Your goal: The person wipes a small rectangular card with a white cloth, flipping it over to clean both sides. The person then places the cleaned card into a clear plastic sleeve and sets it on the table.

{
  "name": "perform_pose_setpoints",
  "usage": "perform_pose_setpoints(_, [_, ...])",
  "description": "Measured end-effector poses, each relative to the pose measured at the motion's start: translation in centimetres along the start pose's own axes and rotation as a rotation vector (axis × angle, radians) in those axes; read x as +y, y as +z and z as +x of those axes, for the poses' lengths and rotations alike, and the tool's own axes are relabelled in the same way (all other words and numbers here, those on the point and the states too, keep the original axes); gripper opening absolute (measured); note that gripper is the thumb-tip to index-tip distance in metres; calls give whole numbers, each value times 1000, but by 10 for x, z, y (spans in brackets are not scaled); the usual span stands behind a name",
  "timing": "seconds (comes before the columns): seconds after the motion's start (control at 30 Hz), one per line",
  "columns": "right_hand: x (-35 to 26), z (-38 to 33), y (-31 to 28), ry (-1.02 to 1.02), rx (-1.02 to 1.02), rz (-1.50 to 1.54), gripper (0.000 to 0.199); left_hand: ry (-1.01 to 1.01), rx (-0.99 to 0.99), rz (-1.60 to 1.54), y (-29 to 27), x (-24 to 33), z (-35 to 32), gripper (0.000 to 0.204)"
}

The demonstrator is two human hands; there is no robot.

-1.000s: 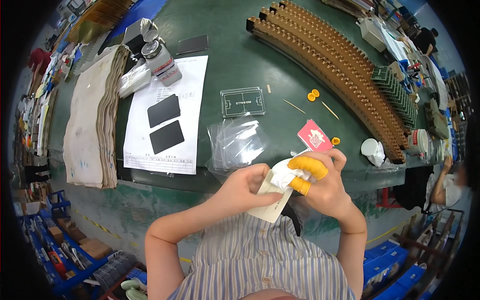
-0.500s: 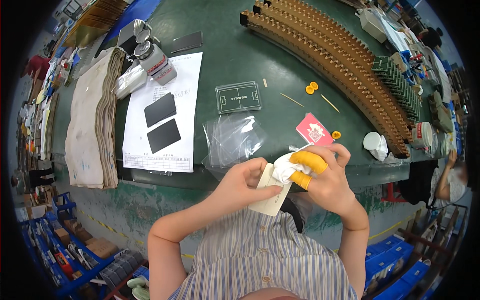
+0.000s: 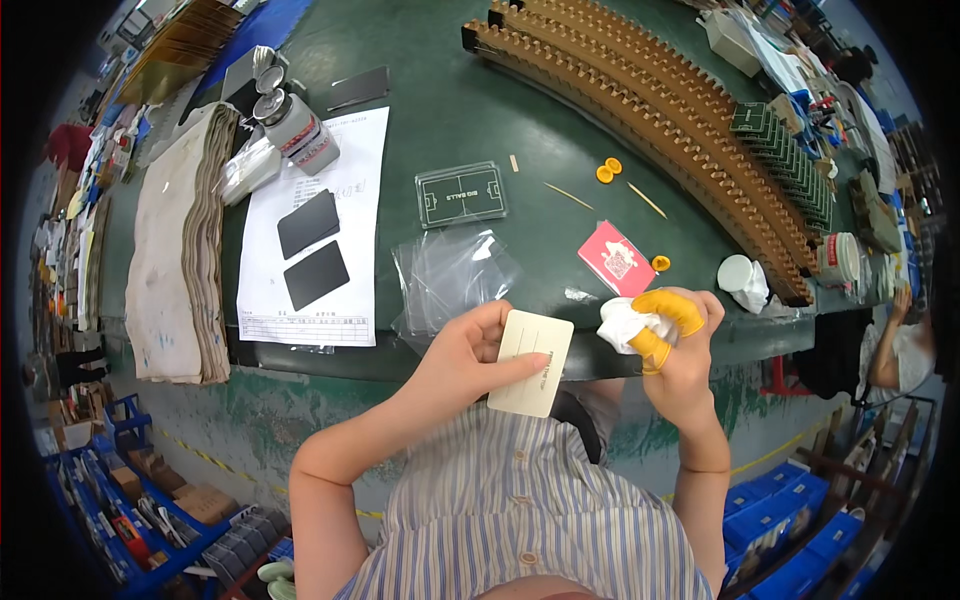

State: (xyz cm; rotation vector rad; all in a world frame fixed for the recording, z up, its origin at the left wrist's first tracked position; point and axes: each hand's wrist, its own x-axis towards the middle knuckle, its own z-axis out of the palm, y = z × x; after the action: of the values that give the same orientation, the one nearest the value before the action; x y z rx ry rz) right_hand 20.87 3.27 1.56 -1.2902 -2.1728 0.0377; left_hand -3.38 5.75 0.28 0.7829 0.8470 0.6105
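Note:
My left hand (image 3: 468, 355) grips a cream card (image 3: 528, 345) with ruled lines, its thumb lying across the face and the fingers behind. To the right, apart from the card, my right hand (image 3: 686, 372) pinches a crumpled white cloth (image 3: 624, 326). Yellow finger cots (image 3: 672, 308) cover two of its fingers. Just beyond the cloth, a red card with a white print (image 3: 615, 257) lies on the green table, a loose yellow finger cot (image 3: 660, 263) at its edge. Clear plastic sleeves (image 3: 450, 275) are spread beyond my left hand.
Farther off lies a green pitch-patterned card in a clear case (image 3: 461, 195). Black cards (image 3: 316, 275) rest on a printed sheet (image 3: 354, 318) beside a metal-capped bottle (image 3: 300, 135). Long notched racks (image 3: 640, 130) curve along the right, near a white tub (image 3: 836, 258).
My right hand and the cloth have moved right, off the cream card. The card is turned more upright in my left hand, and its face is uncovered.

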Motion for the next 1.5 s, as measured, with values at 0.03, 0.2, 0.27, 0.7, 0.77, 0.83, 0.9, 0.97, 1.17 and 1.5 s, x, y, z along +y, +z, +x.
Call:
perform_pose_setpoints(0.03, [1,-2,0,19,13,14,25,-6,3,2,1,0,1,25])
perform_pose_setpoints(0.2, [0,-3,0,-8,12,-2,25,-11,6,19,4,3,4,27])
perform_pose_setpoints(0.27, [-2,-3,1,-27,14,-19,23,-5,-5,14,5,2,6,27])
perform_pose_setpoints(0.7, [-7,1,14,-86,33,-25,20,38,-23,13,4,-3,13,25])
perform_pose_setpoints(0.77, [-8,2,16,-89,29,-29,19,61,-22,17,2,-4,13,24])
perform_pose_setpoints(0.83, [-10,1,16,-79,26,-33,18,73,-23,6,2,-2,14,23])
perform_pose_setpoints(0.9, [-12,-2,16,-77,16,-22,17,84,-22,0,2,-1,14,23])
perform_pose_setpoints(0.97, [-14,-8,13,-81,-13,-15,17,93,-19,-3,1,0,15,23])
perform_pose_setpoints(1.17, [-19,-28,7,-140,-81,-31,28,98,45,-25,4,5,16,22])
perform_pose_setpoints(1.5, [-33,-58,20,558,118,905,37,146,89,-95,6,1,23,25])
